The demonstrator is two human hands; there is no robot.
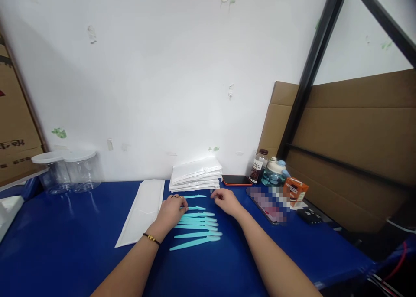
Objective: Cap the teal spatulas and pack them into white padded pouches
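Observation:
Several turquoise eyebrow razors [195,243] lie roughly side by side in a column on the blue table [97,262], handles to the left and blade ends to the right. My left hand [171,212] is closed at the far end of the column, its thumb and fingers on the handle of an eyebrow razor [196,208]. Another razor [198,196] shows just beyond these fingers. Right of the blade ends, my right hand [227,201] hovers low with loosely curled fingers a little apart, and I see nothing in it.
A white padded envelope [143,210] lies to the left. Behind the razors is a stack of white envelopes [195,175]. Along the right are a phone [237,181], a dark bottle [258,167], a teal bottle [273,173] and an orange box [295,190]. Clear jars [82,173] stand far left.

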